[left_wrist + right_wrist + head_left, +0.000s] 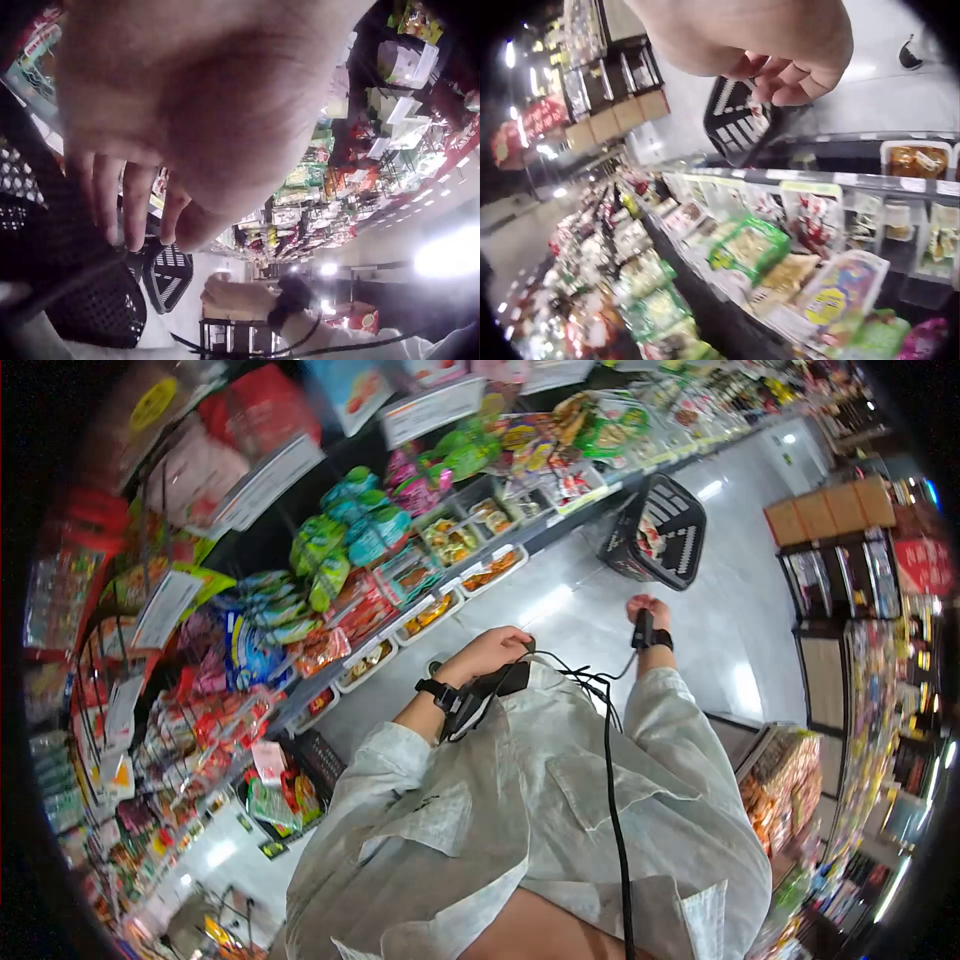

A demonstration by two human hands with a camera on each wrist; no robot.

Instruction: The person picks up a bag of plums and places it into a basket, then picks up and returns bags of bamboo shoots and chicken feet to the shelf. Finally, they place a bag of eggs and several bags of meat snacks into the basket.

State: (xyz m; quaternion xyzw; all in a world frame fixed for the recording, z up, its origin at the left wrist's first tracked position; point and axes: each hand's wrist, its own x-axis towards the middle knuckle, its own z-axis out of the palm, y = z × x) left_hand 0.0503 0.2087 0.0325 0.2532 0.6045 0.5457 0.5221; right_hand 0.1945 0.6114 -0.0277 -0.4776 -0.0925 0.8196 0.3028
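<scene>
1. Ahead of the right hand (650,612), and nearer to it than to the left hand (490,652), a black shopping basket (622,538) sits on the shiny floor. Its long axis seems to run roughly away from the person, slightly aslant; the tilted view leaves this uncertain. A red-and-white packet (650,540) lies inside.
2. The right hand is empty, fingers loosely curled, apart from the basket.
3. The left hand hangs relaxed, fingers loosely extended, with no object visible in its grasp. Close by its fingers, the left wrist view shows a dark perforated basket (97,307); whether they touch, I cannot tell.
4. Left of the black shopping basket runs a shelf edge (590,498), with trays and bright snack packets behind it.
5. Writing: white price cards (435,410) and a red sign (925,565) with pale lettering, all too blurred to read. A yellow round label (825,304) marks one packet; no brand is legible.
</scene>
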